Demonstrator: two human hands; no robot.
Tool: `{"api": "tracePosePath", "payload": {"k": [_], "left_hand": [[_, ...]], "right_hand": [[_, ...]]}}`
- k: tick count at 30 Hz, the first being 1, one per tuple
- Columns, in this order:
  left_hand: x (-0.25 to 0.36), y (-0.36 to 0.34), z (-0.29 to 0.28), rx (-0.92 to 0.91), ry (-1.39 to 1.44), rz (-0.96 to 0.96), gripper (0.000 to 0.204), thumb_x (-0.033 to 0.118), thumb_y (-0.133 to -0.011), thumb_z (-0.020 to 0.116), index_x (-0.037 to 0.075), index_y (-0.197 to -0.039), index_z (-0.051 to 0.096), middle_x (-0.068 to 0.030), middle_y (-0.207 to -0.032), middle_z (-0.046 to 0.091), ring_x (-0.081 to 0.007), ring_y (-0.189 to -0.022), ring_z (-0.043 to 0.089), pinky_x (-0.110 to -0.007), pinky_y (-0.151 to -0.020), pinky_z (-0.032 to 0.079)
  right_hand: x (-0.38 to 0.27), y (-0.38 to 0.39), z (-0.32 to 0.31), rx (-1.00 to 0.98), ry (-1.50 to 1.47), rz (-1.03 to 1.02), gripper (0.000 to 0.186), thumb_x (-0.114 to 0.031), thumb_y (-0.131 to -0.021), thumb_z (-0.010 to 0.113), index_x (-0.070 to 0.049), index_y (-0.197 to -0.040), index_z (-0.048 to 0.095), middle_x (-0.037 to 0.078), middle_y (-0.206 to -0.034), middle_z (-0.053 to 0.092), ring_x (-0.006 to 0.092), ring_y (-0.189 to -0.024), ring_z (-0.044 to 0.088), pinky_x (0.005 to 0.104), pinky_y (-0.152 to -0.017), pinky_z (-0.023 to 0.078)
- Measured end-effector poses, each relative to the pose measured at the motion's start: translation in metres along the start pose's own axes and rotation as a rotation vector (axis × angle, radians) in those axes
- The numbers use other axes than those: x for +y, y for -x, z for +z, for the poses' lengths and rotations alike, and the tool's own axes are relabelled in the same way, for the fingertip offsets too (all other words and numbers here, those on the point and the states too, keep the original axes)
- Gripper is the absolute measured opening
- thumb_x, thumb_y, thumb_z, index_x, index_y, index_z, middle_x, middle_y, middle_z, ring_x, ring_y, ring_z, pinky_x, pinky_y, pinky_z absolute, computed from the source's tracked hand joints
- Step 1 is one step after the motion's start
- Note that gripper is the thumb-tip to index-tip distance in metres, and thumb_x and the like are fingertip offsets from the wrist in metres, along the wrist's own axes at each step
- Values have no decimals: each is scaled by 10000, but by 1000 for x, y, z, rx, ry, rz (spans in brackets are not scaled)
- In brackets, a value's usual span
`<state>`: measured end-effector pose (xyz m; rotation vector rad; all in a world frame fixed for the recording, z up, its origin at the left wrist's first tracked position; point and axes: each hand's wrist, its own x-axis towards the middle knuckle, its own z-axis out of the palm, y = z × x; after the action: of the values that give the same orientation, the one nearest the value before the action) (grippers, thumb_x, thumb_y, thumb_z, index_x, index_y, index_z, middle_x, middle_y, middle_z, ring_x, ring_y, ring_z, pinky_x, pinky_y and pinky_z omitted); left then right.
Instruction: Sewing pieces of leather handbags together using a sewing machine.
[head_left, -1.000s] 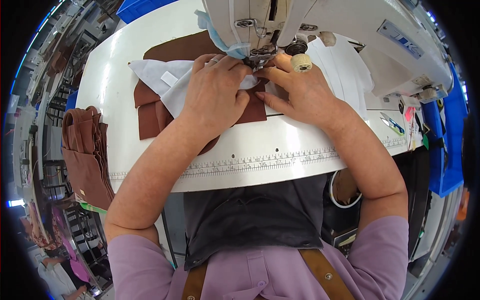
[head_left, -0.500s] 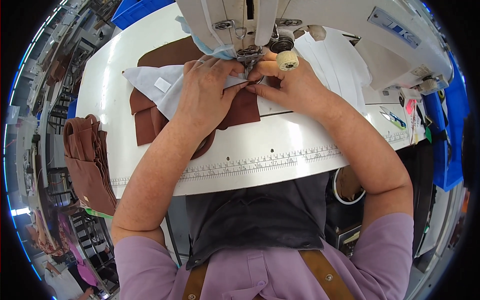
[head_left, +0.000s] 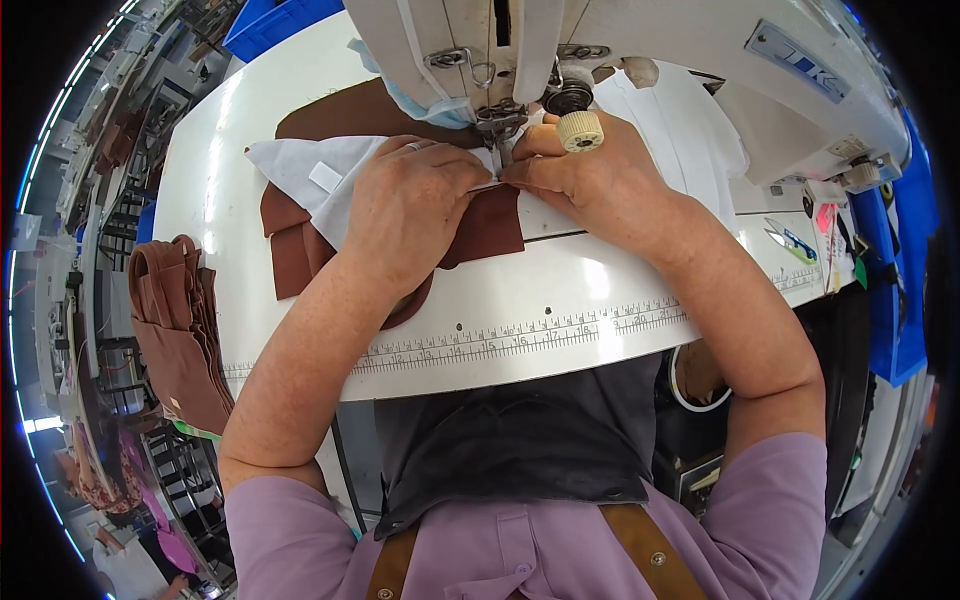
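Under the needle area of a white sewing machine (head_left: pixel 500 115) lie a brown fabric piece (head_left: pixel 490 228) and, over it, a pale grey fabric piece (head_left: pixel 310 165) with a small white label. My left hand (head_left: pixel 415 195) rests on the grey piece, its fingers bent and pinching the fabric edge just left of the presser foot. Close on the other side, my right hand (head_left: pixel 590 180) pinches the same edge, thumb and forefinger together. The two sets of fingertips nearly meet in front of the foot. The machine head partly covers the right fingers.
A folded stack of brown fabric (head_left: pixel 175 335) hangs over the table's left end. White fabric (head_left: pixel 670 130) lies behind my right hand. Thread snips (head_left: pixel 790 240) rest at the right, near a blue bin (head_left: pixel 895 290). A printed ruler (head_left: pixel 520 342) runs along the front edge.
My left hand has turned slightly, its fingers now gathered over the fabric edge. The right fingers have drawn together beside the foot. The cloth has barely shifted.
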<state>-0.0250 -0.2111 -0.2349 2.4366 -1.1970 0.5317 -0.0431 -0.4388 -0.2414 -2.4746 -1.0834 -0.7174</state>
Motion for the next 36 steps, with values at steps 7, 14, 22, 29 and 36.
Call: {"api": "tracePosePath", "payload": {"k": [7,14,22,29,36], "left_hand": [[-4,-1,-2,12,-38,74,136,99,-801,740,95,-932,775,-35,-966,757,-223,-923,707,-384,-930,531],[-6,-1,-3,-13,-12,68,147,104,-796,744,107,-939,777,-30,-978,761,-212,-908,712,-381,-896,538],[-4,-1,0,14,-36,82,137,108,-800,741,103,-934,769,-27,-966,756,-219,-887,714,-363,-834,554],[-1,-2,-3,-45,-14,51,133,84,-800,736,92,-930,764,-43,-962,752,-244,-866,713,-366,-800,566],[-8,-3,5,21,59,52,113,56,-817,671,58,-891,756,-65,-901,740,-270,-802,693,-381,-743,546]], "right_hand": [[3,5,4,23,-52,24,102,-149,-768,772,-117,-864,763,15,-820,672,240,-743,660,372,-625,518],[2,4,2,-29,-52,22,146,-117,-782,778,-116,-923,740,-16,-868,680,213,-750,667,342,-629,524],[3,7,4,-43,-14,13,137,-96,-778,759,-112,-911,731,-18,-906,686,211,-779,675,341,-640,530],[4,7,2,-2,16,-51,156,-96,-772,761,-117,-925,737,-19,-910,684,207,-780,672,340,-633,525],[4,6,3,53,-31,3,85,-131,-751,735,-129,-834,756,21,-735,610,244,-701,638,403,-579,497]]}}
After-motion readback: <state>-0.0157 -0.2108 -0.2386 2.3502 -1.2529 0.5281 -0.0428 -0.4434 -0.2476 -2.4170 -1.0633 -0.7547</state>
